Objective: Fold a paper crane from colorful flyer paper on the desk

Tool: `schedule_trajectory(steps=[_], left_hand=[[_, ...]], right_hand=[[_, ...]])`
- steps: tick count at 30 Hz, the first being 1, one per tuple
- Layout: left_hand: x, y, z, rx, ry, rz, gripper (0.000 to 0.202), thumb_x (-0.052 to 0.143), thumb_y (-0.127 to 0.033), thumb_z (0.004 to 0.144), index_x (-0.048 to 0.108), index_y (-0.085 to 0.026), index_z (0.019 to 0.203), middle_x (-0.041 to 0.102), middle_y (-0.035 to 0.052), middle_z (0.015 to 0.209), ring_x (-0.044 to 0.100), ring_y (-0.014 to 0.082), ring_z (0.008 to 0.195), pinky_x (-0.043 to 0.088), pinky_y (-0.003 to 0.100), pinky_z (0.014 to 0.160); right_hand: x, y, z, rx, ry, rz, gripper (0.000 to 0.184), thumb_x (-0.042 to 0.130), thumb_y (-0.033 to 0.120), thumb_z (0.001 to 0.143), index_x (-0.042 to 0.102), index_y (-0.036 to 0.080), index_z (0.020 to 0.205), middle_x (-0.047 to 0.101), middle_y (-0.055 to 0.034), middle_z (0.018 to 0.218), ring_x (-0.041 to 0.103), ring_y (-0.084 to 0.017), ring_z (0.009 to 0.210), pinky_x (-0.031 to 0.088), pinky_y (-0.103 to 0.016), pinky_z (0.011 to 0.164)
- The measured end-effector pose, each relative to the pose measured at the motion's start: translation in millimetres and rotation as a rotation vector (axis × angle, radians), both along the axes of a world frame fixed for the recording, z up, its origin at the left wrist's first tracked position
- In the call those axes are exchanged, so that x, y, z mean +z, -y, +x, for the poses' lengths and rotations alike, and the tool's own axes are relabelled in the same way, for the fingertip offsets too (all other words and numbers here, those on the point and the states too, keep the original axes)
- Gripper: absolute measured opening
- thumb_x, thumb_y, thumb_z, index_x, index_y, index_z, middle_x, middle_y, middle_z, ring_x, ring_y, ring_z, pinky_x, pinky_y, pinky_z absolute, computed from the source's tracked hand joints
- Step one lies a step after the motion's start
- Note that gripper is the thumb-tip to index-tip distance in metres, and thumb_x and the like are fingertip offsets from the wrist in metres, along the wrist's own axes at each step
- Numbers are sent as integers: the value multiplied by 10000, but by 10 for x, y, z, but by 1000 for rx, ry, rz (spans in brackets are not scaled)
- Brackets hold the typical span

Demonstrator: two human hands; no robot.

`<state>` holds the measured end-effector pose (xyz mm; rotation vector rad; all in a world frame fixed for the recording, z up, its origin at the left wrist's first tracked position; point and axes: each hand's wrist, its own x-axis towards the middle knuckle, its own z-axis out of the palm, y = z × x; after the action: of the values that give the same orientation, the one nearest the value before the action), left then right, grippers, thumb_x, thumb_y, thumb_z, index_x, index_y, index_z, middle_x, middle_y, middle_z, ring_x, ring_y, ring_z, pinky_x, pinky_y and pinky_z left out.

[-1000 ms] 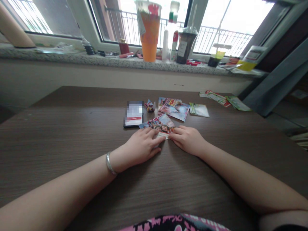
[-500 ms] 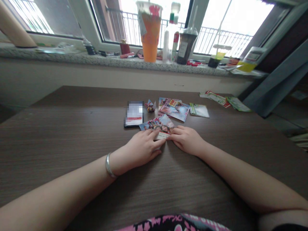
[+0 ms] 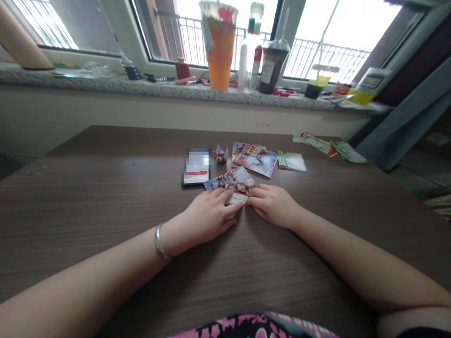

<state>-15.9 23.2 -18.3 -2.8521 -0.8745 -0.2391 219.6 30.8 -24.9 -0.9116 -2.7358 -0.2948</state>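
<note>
A printed glossy paper with a photo-like picture lies on the table between my hands, its near part bent or folded to a pale strip. My left hand rests on its near left part, fingers stretched and spread, pressing it down. At the paper's right corner, my right hand has its fingertips drawn together on the edge. The tips of both hands almost meet there. Just beyond the paper stand a phone with a blurred screen and a small folded paper figure.
More printed papers overlap behind my right hand, beside a green-and-white packet. Farther right lie several colourful strips. An orange drink cup, a dark cup and bottles crowd the stone windowsill behind the brown table.
Almost nothing differs. My right fingertips have shifted very slightly at the paper's corner; my left hand stays in place.
</note>
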Motion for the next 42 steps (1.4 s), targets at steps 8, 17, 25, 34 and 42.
schedule_trajectory(steps=[8,17,25,34,42], left_hand=[[-4,44,39,46,-1,16,337,493,-352,925,552,-223,1231,543,154,1303,564,302,1111,490,437,869],[-76,2,36,29,-23,4,311,479,-346,931,552,-218,1205,533,157,1306,556,310,1115,475,463,901],[-135,-17,15,13,-2,13,323,512,-352,916,547,-219,1208,531,156,1303,550,307,1117,468,454,903],[-119,-23,0,11,-20,25,316,493,-368,926,547,-230,1205,542,149,1278,553,304,1095,473,437,877],[-133,-33,-11,5,-4,17,309,514,-369,918,554,-233,1193,550,141,1263,555,291,1092,466,433,891]], right_hand=[[42,11,26,-36,61,-9,221,473,231,936,652,212,1062,667,-52,1037,559,-198,905,423,-296,738],[35,-28,96,-97,82,-93,197,491,191,913,675,209,977,673,-55,1030,579,-175,903,418,-268,748],[92,-37,117,-175,128,-158,203,487,188,898,688,214,913,687,-36,941,617,-163,838,405,-257,692],[218,-29,119,-248,210,-201,193,509,182,855,698,215,865,692,-40,891,631,-158,775,367,-251,610],[275,-20,127,-304,253,-230,182,520,201,838,696,240,862,698,-23,865,633,-159,755,340,-250,570]])
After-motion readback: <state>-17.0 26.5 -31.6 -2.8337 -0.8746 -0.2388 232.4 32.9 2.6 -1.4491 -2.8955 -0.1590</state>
